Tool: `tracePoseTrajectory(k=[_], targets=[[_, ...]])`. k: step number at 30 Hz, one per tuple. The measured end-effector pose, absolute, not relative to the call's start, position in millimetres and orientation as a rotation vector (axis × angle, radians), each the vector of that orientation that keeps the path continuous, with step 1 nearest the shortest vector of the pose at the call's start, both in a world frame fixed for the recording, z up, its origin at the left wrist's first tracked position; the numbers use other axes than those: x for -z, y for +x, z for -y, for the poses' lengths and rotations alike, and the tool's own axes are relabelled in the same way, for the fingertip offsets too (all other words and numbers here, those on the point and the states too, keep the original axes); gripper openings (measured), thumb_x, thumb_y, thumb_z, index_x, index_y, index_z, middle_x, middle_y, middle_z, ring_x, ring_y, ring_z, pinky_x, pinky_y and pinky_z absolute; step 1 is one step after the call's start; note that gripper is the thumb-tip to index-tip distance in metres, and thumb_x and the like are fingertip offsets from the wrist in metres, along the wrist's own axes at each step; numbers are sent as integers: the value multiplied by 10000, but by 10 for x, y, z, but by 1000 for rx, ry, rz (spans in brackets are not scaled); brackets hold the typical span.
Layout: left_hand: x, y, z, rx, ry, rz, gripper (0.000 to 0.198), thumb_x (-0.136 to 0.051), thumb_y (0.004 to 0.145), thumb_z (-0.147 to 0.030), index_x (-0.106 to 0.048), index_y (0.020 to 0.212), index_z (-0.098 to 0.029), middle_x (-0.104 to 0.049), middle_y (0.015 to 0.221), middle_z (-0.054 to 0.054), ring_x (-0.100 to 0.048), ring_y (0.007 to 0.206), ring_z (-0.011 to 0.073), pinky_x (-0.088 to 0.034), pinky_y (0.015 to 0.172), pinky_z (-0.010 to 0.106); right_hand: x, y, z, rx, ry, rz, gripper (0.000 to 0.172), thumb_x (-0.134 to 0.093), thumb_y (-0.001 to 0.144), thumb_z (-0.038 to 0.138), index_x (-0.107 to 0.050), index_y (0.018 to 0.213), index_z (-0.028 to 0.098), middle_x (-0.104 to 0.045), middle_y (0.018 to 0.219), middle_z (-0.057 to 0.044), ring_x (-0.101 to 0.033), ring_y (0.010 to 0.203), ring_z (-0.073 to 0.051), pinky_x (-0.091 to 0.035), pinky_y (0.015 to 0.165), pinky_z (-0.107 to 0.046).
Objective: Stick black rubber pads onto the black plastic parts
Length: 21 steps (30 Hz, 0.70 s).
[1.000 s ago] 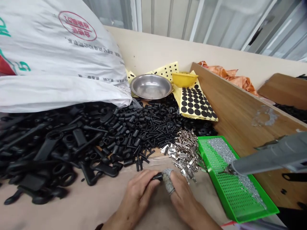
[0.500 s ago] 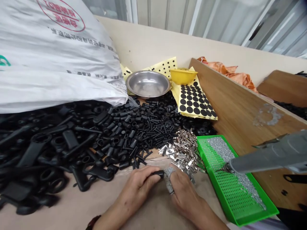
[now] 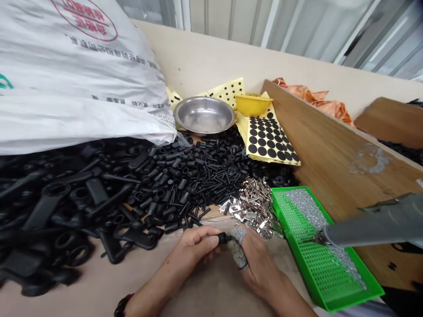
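Near the front of the table, my left hand (image 3: 200, 246) pinches a short black plastic cylinder (image 3: 222, 238) between thumb and fingers. Facing it, my right hand (image 3: 256, 257) wears grey fabric covers on thumb and finger, closed on a thin black piece at the cylinder's right end; the fingers hide most of that piece. Beyond both hands spreads a heap of black plastic cylinders (image 3: 161, 178) mixed with small black ribbed plugs (image 3: 220, 178). A pile of shiny metal clips (image 3: 256, 204) lies just past my right hand.
A green perforated tray (image 3: 327, 281) with small silvery parts stands on the right, a grey power screwdriver (image 3: 370, 226) above it. Larger black handle-like parts (image 3: 99, 191) cover the left. Behind are a white sack (image 3: 82, 83), steel bowl (image 3: 205, 115), yellow bowl (image 3: 254, 105) and dotted sticker sheets (image 3: 271, 143).
My right hand has shifted slightly right, opening a small gap from the left, where the thin black piece shows. The grey screwdriver has swung slightly right and down.
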State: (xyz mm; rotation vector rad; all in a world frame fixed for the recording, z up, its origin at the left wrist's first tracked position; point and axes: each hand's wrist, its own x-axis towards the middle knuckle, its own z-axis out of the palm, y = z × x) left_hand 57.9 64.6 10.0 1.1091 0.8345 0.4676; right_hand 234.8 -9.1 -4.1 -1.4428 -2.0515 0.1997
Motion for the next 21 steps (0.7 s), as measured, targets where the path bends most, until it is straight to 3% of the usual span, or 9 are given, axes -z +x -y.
tracePoseTrajectory(k=[6,13,21], targets=[[-130,548,-659,-493,1358,-755,288,-580,782,-419,-690,864,-167,-628,642,-12,-507,566,119,-393,521,212,5,2334,112,-256,-1472,2110,373,-392,700,100,-523,1044,164,-624,1005,-130,-579,976,-290,-486,830,-458],[-132,530,-661,-652,1879,-695,209,-498,888,-308,-664,964,-209,-711,899,4,-640,834,160,-460,742,230,-50,2312,217,-473,-1544,2006,424,-374,596,75,-528,973,193,-641,956,-80,-603,907,-233,-518,794,-336],[-96,491,-618,-828,2212,-592,193,-481,909,-220,-611,1051,-201,-686,943,43,-629,853,156,-479,750,229,143,2375,319,-716,-1692,1813,493,-350,786,130,-464,1263,172,-562,1277,-107,-524,1177,-239,-460,968,-400]])
